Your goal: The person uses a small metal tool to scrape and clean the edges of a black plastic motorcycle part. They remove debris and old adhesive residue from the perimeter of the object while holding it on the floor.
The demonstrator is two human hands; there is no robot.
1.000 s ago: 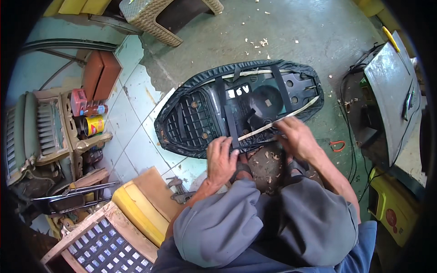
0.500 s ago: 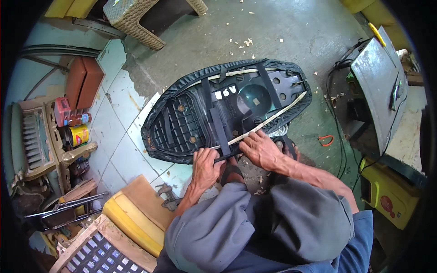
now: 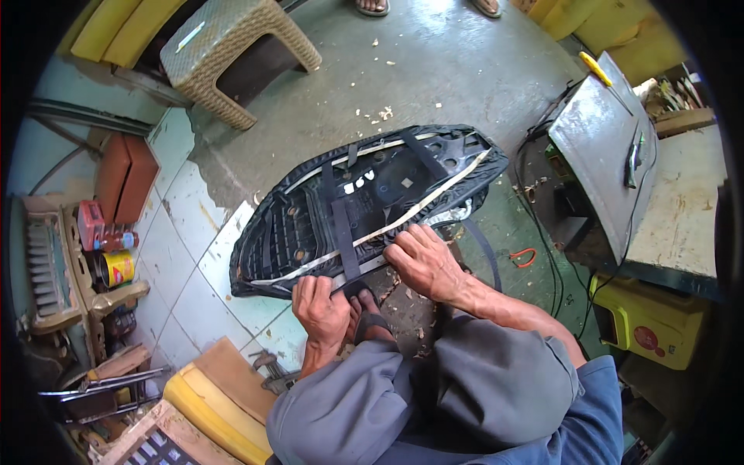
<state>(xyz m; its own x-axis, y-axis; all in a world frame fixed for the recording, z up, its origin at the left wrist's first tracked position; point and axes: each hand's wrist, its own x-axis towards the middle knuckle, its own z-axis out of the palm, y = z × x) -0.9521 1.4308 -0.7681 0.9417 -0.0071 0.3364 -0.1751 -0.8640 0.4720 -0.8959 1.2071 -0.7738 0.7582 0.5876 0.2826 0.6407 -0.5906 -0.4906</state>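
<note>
A motorcycle seat (image 3: 310, 225) lies upside down in front of me, its ribbed black plastic base facing up. Black cover material is gathered around its rim, and a pale strip (image 3: 434, 198) runs inside the edge. Dark straps (image 3: 343, 236) cross the base. My left hand (image 3: 319, 310) has its fingers curled over the near edge, toward the narrower left end. Farther right along that same edge, my right hand (image 3: 422, 262) grips the cover with bent fingers. Both thumbs are mostly hidden. The seat looks tilted, its near side raised above my sandalled foot (image 3: 364, 310).
A woven-pattern stool (image 3: 232, 54) stands at the far left. Orange-handled pliers (image 3: 523, 257) lie on the floor by black cables. At right are a metal-topped box (image 3: 601, 147) and a yellow container (image 3: 651, 322). Yellow foam (image 3: 209, 411) lies near left. Another person's sandalled feet (image 3: 373, 7) show at the top.
The seat has tilted, and its underside looks narrower from here. Both hands stay on its near edge. The view has shifted, and another person's feet now show at the top.
</note>
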